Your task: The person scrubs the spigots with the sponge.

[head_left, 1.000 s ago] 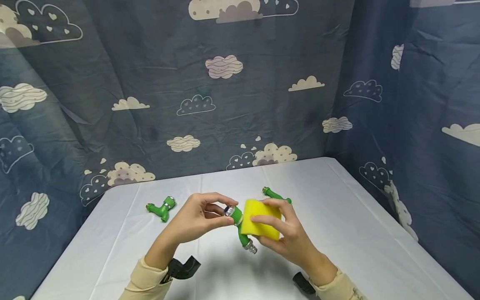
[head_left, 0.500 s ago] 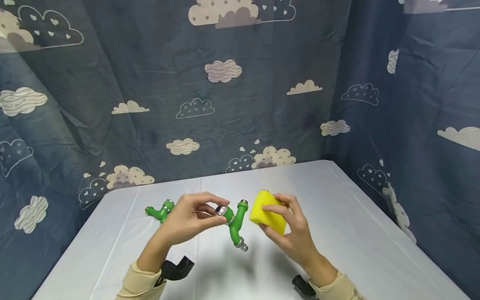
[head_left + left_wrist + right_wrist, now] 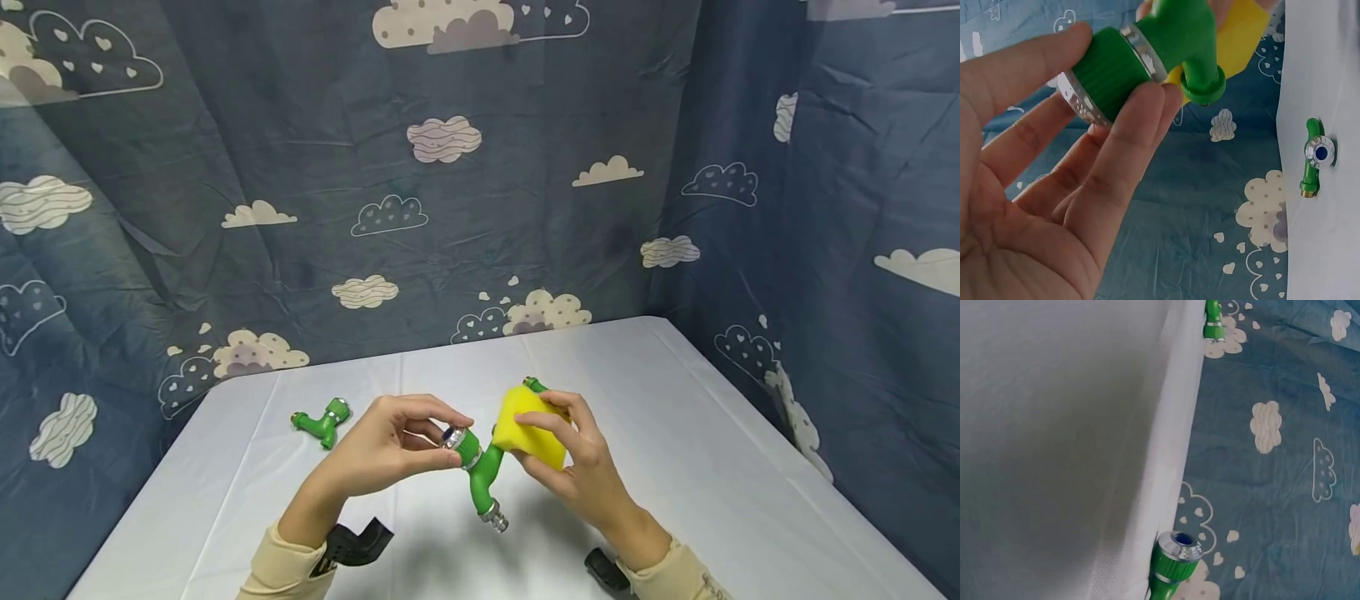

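Note:
My left hand pinches the ribbed knob of a green tap between thumb and fingers, above the table. The tap has silver rings and a silver hose nozzle that points down. In my right hand is a yellow sponge, held between thumb and fingertips. The sponge meets the tap's inlet end and hides its tip in the head view. In the left wrist view, the knob sits between thumb and fingers, with the sponge behind the tap body. Neither hand shows in the right wrist view.
A second green tap lies on the white-covered table at the left. Another green tap lies behind the sponge, mostly hidden. A cloud-printed dark blue curtain stands around the back and sides.
The sponge was across the tap body, then came away to the right, and now touches the inlet end again. The left hand with the tap moved left, then back right and slightly down.

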The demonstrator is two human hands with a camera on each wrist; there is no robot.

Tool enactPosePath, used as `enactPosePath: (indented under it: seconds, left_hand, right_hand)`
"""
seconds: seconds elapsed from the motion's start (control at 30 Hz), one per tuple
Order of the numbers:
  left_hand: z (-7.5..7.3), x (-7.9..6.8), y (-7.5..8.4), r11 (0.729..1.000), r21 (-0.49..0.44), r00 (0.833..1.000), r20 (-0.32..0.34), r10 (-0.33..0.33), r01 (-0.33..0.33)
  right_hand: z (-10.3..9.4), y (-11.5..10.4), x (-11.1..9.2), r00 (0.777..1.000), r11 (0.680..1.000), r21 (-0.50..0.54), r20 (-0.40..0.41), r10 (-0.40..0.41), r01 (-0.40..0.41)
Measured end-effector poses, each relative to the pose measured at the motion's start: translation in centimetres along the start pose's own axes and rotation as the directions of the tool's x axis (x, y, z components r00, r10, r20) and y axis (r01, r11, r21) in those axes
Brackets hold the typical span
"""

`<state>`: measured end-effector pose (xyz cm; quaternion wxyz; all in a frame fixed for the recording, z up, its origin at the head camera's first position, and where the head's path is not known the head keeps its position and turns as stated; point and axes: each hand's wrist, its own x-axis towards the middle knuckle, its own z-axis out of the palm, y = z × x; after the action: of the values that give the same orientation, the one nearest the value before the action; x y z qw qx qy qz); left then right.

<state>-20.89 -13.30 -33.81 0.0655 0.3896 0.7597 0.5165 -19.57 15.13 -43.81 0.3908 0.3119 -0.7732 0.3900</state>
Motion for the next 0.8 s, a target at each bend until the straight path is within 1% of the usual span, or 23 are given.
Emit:
enactPosePath:
  seconds: [0.1,0.17,0.23,0.27,0.3,0.33,0.37,0.4,0.43,0.47,0.5,0.53,0.57,0.6,0.63,0.67,0.7,0.73,0.77,0.8]
  left_hand:
    - [-0.2,-0.2,0.2,1.0,-0.025,1.0,0.022,0.013,-0.013]
    - [-0.4,-0.3,0.3,0.998,-0.057,0.999,0.037,0.029,-0.027]
    - [-0.7,-0.5,0.4,0.994,-0.089,0.997,0.052,0.064,-0.059]
    - [-0.8,-0.5,0.5,0.991,-0.107,0.995,0.058,0.081,-0.075]
    - [-0.9,-0.5,0.5,0.988,-0.127,0.993,0.064,0.101,-0.093]
    - [-0.9,-0.5,0.5,0.984,-0.142,0.991,0.067,0.12,-0.11]
    - [-1.0,-0.5,0.4,0.98,-0.156,0.989,0.071,0.133,-0.121]
    - [-1.0,-0.5,0.4,0.978,-0.164,0.987,0.075,0.145,-0.132]
    - [-1.0,-0.4,0.3,0.976,-0.173,0.986,0.08,0.147,-0.131]
    - [-0.9,-0.4,0.2,0.976,-0.178,0.986,0.084,0.144,-0.127]
    - [-0.9,-0.3,0.1,0.977,-0.182,0.987,0.087,0.133,-0.116]
    - [-1.0,-0.3,0.0,0.977,-0.186,0.989,0.088,0.121,-0.103]
    - [-1.0,-0.2,-0.2,0.978,-0.184,0.989,0.087,0.12,-0.102]
    - [-1.1,-0.2,-0.3,0.979,-0.184,0.99,0.083,0.11,-0.094]
    - [-1.2,-0.2,-0.4,0.979,-0.181,0.991,0.08,0.112,-0.096]
    - [-1.4,-0.2,-0.5,0.979,-0.179,0.991,0.075,0.113,-0.098]
    - [-1.5,-0.3,-0.6,0.979,-0.174,0.991,0.067,0.115,-0.102]
    - [-1.6,-0.3,-0.7,0.98,-0.168,0.991,0.057,0.118,-0.107]
    - [-1.7,-0.3,-0.7,0.981,-0.16,0.992,0.045,0.114,-0.106]
    - [-1.8,-0.3,-0.7,0.984,-0.156,0.995,0.029,0.091,-0.085]
  right_hand:
    - [0.0,0.1,0.0,0.997,0.997,-0.035,-0.036,0.074,-0.075]
    - [0.0,0.2,0.0,0.992,0.992,-0.057,-0.06,0.109,-0.113]
    - [0.0,0.4,0.1,0.987,0.988,-0.056,-0.084,0.139,-0.144]
    - [0.0,0.4,0.1,0.983,0.986,-0.038,-0.093,0.157,-0.161]
    - [0.0,0.4,0.2,0.979,0.983,-0.002,-0.092,0.184,-0.185]
    - [-0.1,0.4,0.2,0.974,0.977,0.055,-0.082,0.209,-0.205]
    - [-0.2,0.3,0.2,0.968,0.963,0.135,-0.059,0.245,-0.235]
    - [-0.4,0.3,0.3,0.959,0.935,0.228,-0.022,0.284,-0.271]
    - [-0.5,0.1,0.3,0.946,0.887,0.34,0.034,0.322,-0.314]
    - [-0.8,0.0,0.3,0.93,0.817,0.451,0.106,0.351,-0.359]
    - [-1.0,-0.1,0.3,0.911,0.73,0.549,0.189,0.367,-0.408]
    - [-1.3,-0.2,0.3,0.886,0.628,0.628,0.273,0.376,-0.46]
    - [-1.5,-0.2,0.3,0.858,0.53,0.678,0.35,0.377,-0.509]
    - [-1.7,-0.2,0.3,0.833,0.443,0.71,0.415,0.366,-0.548]
    - [-1.9,-0.2,0.3,0.812,0.369,0.728,0.466,0.351,-0.578]
    - [-2.0,-0.2,0.3,0.798,0.319,0.737,0.499,0.339,-0.596]
    - [-2.1,-0.2,0.4,0.792,0.284,0.747,0.511,0.333,-0.601]
    - [-2.2,-0.1,0.4,0.793,0.263,0.759,0.506,0.338,-0.596]
    - [-2.2,-0.1,0.4,0.8,0.26,0.77,0.488,0.349,-0.583]
    - [-2.2,-0.1,0.4,0.812,0.269,0.783,0.456,0.365,-0.561]
